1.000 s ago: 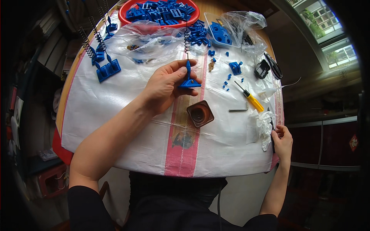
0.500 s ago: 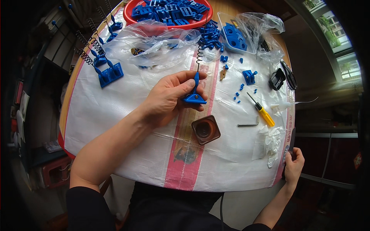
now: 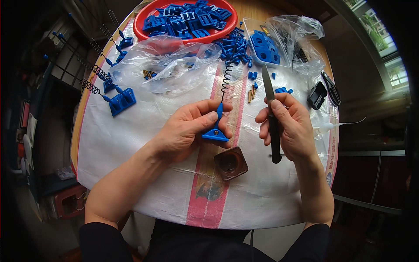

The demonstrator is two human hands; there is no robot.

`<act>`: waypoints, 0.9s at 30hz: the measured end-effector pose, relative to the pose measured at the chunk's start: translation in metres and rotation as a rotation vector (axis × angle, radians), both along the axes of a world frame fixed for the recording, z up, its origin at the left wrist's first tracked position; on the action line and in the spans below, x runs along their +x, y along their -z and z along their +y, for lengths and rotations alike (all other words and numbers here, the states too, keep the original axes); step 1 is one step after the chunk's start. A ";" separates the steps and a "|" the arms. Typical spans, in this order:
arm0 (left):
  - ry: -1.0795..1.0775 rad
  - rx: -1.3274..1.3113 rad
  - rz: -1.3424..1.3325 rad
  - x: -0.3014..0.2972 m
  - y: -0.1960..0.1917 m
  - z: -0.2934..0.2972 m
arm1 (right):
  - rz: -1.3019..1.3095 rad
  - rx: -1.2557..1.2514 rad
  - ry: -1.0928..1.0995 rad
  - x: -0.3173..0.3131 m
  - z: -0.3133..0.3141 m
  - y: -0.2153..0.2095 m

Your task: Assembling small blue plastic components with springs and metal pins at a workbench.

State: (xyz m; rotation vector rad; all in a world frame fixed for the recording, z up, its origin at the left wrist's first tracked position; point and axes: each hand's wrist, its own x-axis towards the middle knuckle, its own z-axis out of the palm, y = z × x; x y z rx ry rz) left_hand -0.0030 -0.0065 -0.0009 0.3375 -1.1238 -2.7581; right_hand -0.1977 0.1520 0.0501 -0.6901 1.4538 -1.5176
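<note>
In the middle, my left hand (image 3: 187, 126) is closed around a blue plastic piece (image 3: 216, 131) with a flat foot and a narrow neck. A black coiled spring wire (image 3: 226, 76) rises from that neck. My right hand (image 3: 290, 124) grips a knife by its dark handle, and the knife (image 3: 269, 85) has its blade pointing up and away from me. Below the blue piece sits a brown square dish (image 3: 231, 163) with a round hollow. Just beyond the right hand, a small blue part (image 3: 283, 90) is partly covered by its fingers.
A red basin (image 3: 138, 26) of blue plates stands at the back, with small blue parts (image 3: 235, 46) beside it. Crumpled clear bags (image 3: 166, 65) and a clear tub (image 3: 279, 61) lie nearby. Finished-looking spring pieces (image 3: 122, 101) line the left edge. Brass pins (image 3: 252, 93) lie right of centre.
My right hand has come up from the table's right edge and now holds a knife. My left hand has lowered slightly toward me with the blue piece still in it.
</note>
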 end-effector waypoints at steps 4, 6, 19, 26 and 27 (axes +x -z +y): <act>0.037 0.009 -0.038 0.000 -0.007 0.002 | 0.052 0.028 -0.111 0.014 -0.019 -0.001; 0.050 0.020 -0.043 0.002 -0.009 0.003 | 0.083 0.056 -0.127 0.021 -0.025 -0.003; 0.086 -0.066 -0.003 0.000 0.000 0.001 | -0.011 0.083 -0.200 0.028 -0.018 0.007; 0.093 -0.104 -0.056 -0.002 -0.005 0.003 | 0.040 0.115 -0.205 0.028 -0.016 0.011; 0.094 -0.102 -0.058 -0.002 -0.006 0.003 | 0.042 0.117 -0.201 0.028 -0.016 0.011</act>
